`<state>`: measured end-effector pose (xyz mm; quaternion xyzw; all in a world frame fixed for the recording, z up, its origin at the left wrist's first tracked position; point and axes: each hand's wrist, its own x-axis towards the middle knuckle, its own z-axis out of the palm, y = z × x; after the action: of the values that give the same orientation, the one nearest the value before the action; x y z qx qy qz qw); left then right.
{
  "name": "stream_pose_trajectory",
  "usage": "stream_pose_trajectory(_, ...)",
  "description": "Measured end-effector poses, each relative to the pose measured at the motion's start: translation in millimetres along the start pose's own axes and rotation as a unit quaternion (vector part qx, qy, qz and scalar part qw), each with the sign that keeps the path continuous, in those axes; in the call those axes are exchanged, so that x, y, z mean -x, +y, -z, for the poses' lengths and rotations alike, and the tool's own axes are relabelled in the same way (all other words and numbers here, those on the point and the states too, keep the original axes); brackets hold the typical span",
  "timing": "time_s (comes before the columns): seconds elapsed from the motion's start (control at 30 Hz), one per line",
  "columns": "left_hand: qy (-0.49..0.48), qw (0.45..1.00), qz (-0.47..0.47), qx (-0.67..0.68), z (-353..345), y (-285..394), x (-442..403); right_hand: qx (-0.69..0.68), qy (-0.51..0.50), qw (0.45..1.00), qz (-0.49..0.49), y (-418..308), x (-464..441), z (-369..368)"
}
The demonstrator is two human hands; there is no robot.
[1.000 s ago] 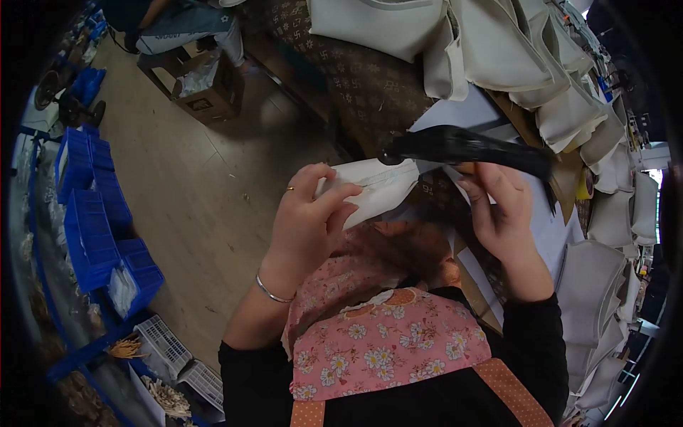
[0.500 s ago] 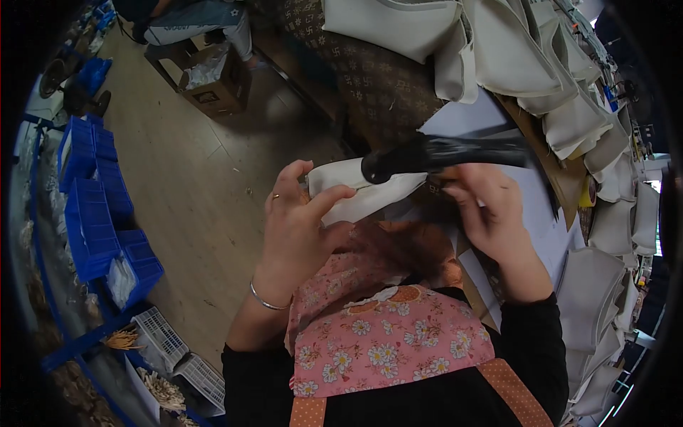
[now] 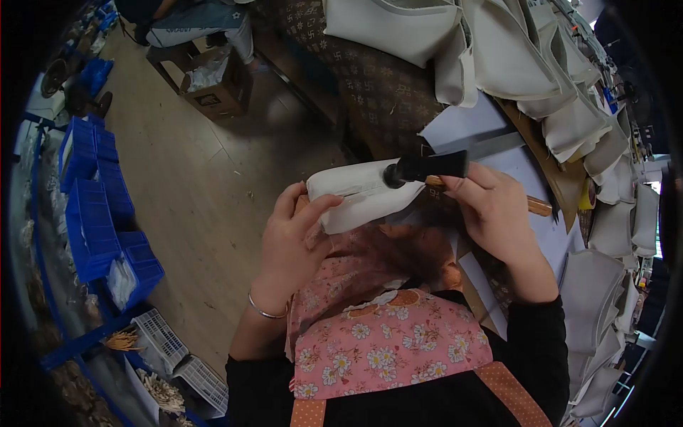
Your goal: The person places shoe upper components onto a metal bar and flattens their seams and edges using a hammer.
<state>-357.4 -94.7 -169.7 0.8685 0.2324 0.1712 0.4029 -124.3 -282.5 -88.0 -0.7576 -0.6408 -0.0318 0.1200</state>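
Observation:
My left hand (image 3: 295,231) grips the left end of a white padded piece (image 3: 366,186), thumb and fingers around it, above my lap. A seam or slit runs along the piece's upper face. In my right hand (image 3: 487,203) is a hammer (image 3: 430,169) with a black head and a wooden handle, closed between thumb and fingers. The round face of the head rests on or just over the right part of the white piece; contact is hard to tell.
Whitish leather-like pieces (image 3: 395,28) lie stacked at the upper and right side. White sheets (image 3: 473,128) lie on the patterned cloth (image 3: 384,92). Blue bins (image 3: 92,235) stand left. A cardboard box (image 3: 220,92) and a seated person's leg (image 3: 206,25) show at top left.
The hammer has turned in my right hand; its wooden handle now shows, and the head sits lower and sharper in view. My left hand has shifted slightly along the white piece.

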Motion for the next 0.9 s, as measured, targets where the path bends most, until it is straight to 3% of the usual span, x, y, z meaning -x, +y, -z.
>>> stream_pose_trajectory(0.1, 0.030, 0.998, -0.046, 0.016, -9, -4, -6, -0.011, 0.072, 0.997, 0.027, 0, 4, 6)
stream_pose_trajectory(0.17, 0.031, 0.998, -0.046, 0.031, -9, -1, -7, -0.135, 0.221, 0.964, -0.062, -11, 10, -3)
stream_pose_trajectory(0.2, 0.030, 0.998, -0.045, 0.031, -10, -1, -6, -0.158, 0.231, 0.959, -0.037, -12, 9, -12)
stream_pose_trajectory(0.27, 0.038, 0.998, -0.048, 0.006, -10, -2, -6, -0.067, 0.053, 0.995, 0.043, -14, -5, -9)
stream_pose_trajectory(0.3, 0.038, 0.998, -0.049, 0.006, -11, -4, -6, -0.052, 0.039, 0.998, 0.022, -16, -9, -14)
stream_pose_trajectory(0.47, 0.073, 0.992, -0.067, 0.073, -16, -15, -4, -0.163, 0.138, 0.977, -0.016, -9, 2, -12)
stream_pose_trajectory(0.53, 0.079, 0.993, -0.055, 0.063, -18, -14, -1, -0.196, 0.147, 0.969, 0.032, -19, -6, -21)
stream_pose_trajectory(0.57, 0.085, 0.994, -0.048, 0.050, -18, -14, -2, -0.059, 0.035, 0.997, 0.041, -24, -11, -13)
stream_pose_trajectory(0.7, 0.085, 0.992, -0.042, 0.086, -17, -19, -3, -0.017, 0.015, 1.000, 0.009, -22, -16, 5)
stream_pose_trajectory(0.77, 0.098, 0.989, -0.078, 0.078, -18, -24, -3, -0.183, 0.188, 0.965, -0.011, -24, -4, -5)
stream_pose_trajectory(0.8, 0.099, 0.989, -0.076, 0.079, -18, -23, -2, -0.210, 0.199, 0.955, -0.060, -30, -1, -12)
stream_pose_trajectory(0.87, 0.113, 0.986, -0.074, 0.099, -17, -18, -3, -0.064, 0.041, 0.996, 0.056, -14, 2, -23)
stream_pose_trajectory(0.9, 0.113, 0.986, -0.076, 0.099, -18, -18, -3, -0.033, 0.002, 0.999, 0.030, -33, -18, -18)
